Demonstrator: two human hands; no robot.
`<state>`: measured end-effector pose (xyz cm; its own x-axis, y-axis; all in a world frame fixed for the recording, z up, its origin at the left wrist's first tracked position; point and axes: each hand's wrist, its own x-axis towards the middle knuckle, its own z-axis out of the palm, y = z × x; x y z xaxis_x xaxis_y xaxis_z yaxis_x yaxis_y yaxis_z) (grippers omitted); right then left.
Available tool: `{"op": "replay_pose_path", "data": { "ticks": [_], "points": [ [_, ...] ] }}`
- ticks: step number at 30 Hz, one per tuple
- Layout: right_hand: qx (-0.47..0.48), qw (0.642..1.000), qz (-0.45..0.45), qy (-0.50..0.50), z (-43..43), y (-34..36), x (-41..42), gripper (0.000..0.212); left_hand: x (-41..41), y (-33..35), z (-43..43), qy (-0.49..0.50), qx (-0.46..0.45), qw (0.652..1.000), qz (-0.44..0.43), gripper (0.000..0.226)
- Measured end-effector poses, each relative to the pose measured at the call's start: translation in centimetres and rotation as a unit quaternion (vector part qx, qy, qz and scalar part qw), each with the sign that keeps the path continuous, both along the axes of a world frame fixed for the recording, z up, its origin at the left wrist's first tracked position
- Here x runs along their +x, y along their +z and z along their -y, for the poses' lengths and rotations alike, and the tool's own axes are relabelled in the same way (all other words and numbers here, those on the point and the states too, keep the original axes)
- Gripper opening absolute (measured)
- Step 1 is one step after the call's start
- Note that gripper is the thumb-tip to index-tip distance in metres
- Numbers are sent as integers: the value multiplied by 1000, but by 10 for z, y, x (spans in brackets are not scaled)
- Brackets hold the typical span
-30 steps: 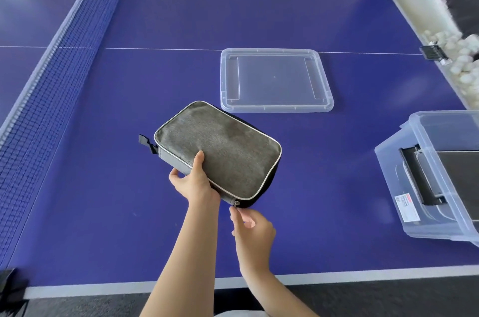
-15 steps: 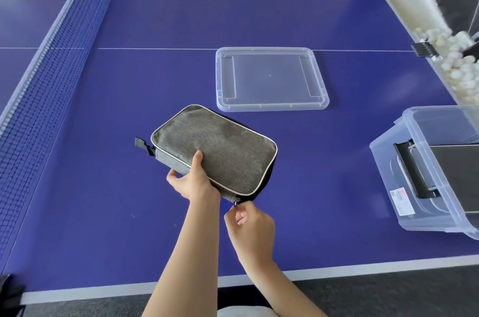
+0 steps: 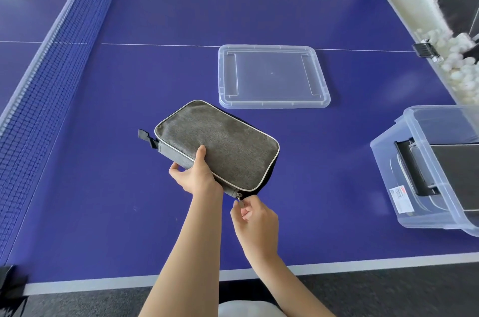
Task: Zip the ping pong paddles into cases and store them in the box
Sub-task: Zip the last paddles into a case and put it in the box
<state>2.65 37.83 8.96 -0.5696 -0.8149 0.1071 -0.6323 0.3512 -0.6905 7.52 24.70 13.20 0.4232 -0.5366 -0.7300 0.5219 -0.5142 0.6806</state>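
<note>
Nearest, the right hand (image 3: 255, 223) pinches the zipper pull (image 3: 239, 203) between thumb and forefinger at the near right corner of the grey paddle case (image 3: 220, 145). Just to its left, the left hand (image 3: 195, 176) clamps the case's near long edge, thumb on top and fingers beneath. The case sits near the middle of the blue table (image 3: 103, 213), with the clear box (image 3: 386, 169) holding a dark case (image 3: 456, 161) to the right, its lid (image 3: 272, 76) lying flat farther back, and the net (image 3: 51, 83) along the left.
</note>
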Motion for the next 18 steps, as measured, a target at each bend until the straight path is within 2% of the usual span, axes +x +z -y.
{"op": "replay_pose_path", "data": {
  "ticks": [3,8,12,18],
  "points": [
    [-29,998,-44,19,-1,2,-3,26,1,1,0,0,-1,1000,-2,70],
    [-85,990,-106,29,-4,4,-9,28,5,5,2,-3,-10,1000,1,69],
    [-102,989,-99,27,-6,4,-11,30,10,7,5,-9,-15,1000,12,73],
    [-91,993,-72,-25,-11,0,-37,34,15,11,8,-42,-42,998,23,65]
  ]
}}
